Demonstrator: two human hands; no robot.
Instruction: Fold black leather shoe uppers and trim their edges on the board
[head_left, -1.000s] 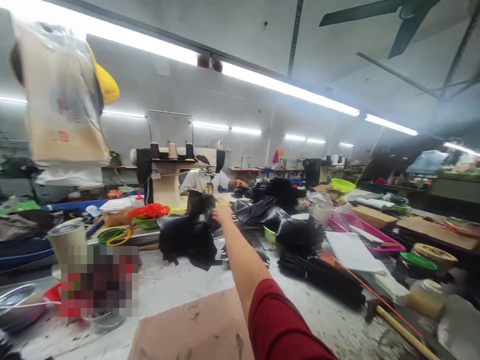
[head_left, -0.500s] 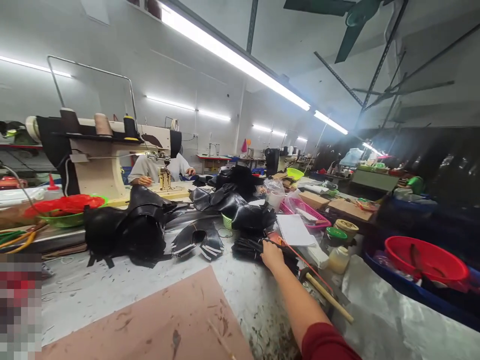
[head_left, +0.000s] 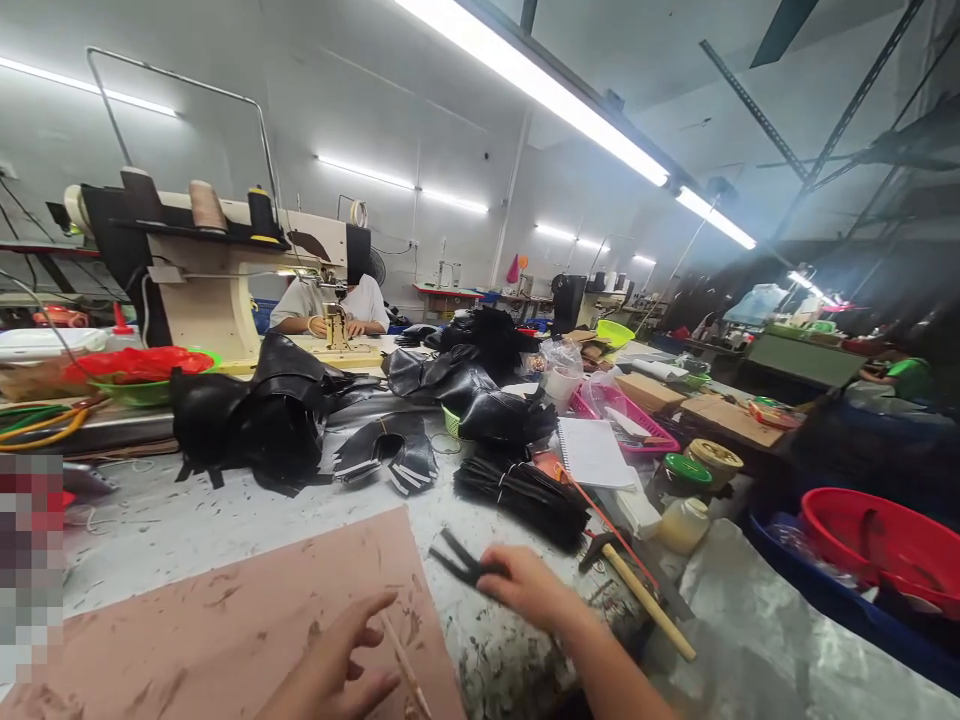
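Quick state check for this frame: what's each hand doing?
Left hand: open, fingers parted, nothing visibly held, near the thin stick.
Right hand: closed, holding black strips.

Sewing machine point(head_left: 206, 300), spiral notebook point(head_left: 592, 452) and red basin point(head_left: 919, 550)
Three thread spools point(head_left: 208, 207) stand atop the machine at left; the notebook lies beside a pink basket point(head_left: 660, 439), near a green-lidded jar point(head_left: 688, 469). A wooden-handled hammer point(head_left: 649, 602) lies closer in, the basin at far right.
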